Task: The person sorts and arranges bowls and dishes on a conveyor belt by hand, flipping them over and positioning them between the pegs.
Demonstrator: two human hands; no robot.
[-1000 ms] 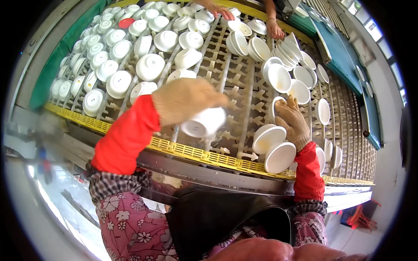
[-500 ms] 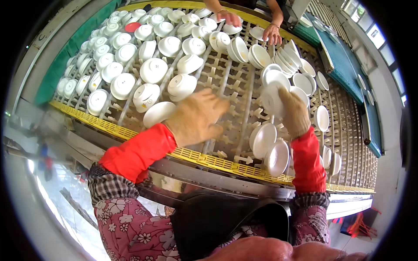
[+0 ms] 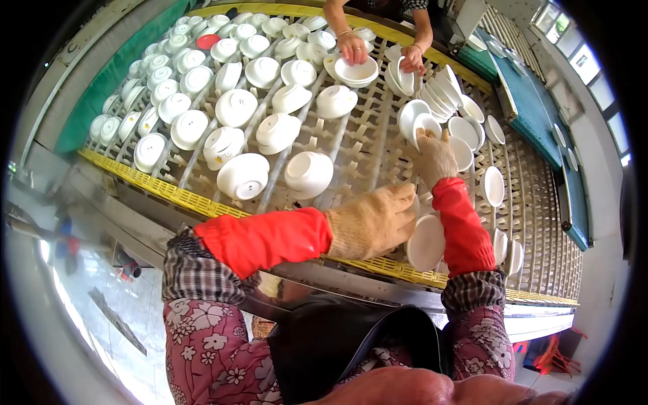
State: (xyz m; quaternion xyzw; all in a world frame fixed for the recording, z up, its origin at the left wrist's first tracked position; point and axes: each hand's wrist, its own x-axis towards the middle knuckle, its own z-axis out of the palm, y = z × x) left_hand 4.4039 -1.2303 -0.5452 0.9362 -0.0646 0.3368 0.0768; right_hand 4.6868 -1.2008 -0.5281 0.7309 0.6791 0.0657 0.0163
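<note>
My left hand (image 3: pixel 374 221), in a tan glove, is over the rack near its yellow front edge, its fingers against the white bowls at the front right. One of these, a white bowl (image 3: pixel 426 244), leans beside its fingertips. What the fingers hold, if anything, is hidden. Farther back, my right hand (image 3: pixel 435 156), also gloved, has its fingers on the rim of a white bowl (image 3: pixel 425 125) in the right-hand group. To the left of my left hand, an upturned white bowl (image 3: pixel 309 175) rests on the pegs, beside another upturned bowl (image 3: pixel 243 177).
A co-worker's hands (image 3: pixel 352 48) handle bowls at the far edge. Rows of upturned bowls and a red dish (image 3: pixel 208 41) stand at the left. The yellow edge strip (image 3: pixel 162 192) runs along the front. A green belt (image 3: pixel 533 108) with dishes lies at the right.
My left hand has moved right, and an upturned bowl now stands where it was. My right hand has shifted slightly back. The co-worker's hands have come down onto bowls.
</note>
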